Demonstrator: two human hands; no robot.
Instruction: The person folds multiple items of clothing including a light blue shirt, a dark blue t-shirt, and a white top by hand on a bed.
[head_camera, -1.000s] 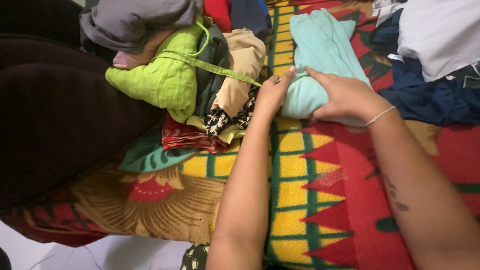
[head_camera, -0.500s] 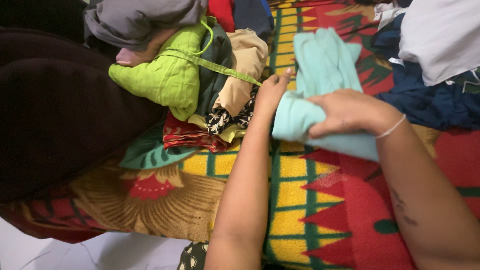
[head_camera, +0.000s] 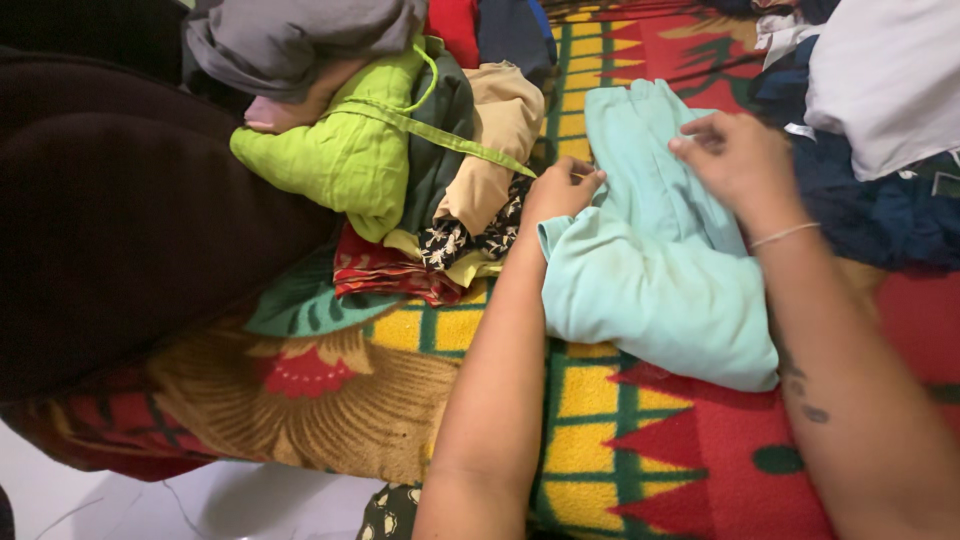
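A mint-green garment (head_camera: 655, 270) lies partly folded on a bright patterned blanket (head_camera: 640, 440). My left hand (head_camera: 560, 190) is closed on the garment's left edge, beside a pile of folded clothes. Over the garment's far right part, my right hand (head_camera: 735, 160) pinches the cloth with its fingertips; a thin bracelet sits on that wrist.
A pile of clothes (head_camera: 400, 170) lies to the left: lime green, tan, dark green, red and a black-and-white print. A grey cloth (head_camera: 290, 40) tops it. White (head_camera: 885, 75) and navy fabric (head_camera: 880, 215) lie at the right. A dark brown cushion (head_camera: 120, 230) fills the left.
The garment's near part, which was bunched in both hands, has been laid out flat toward me. My right hand has moved up to the far part; my left hand stayed at the left edge.
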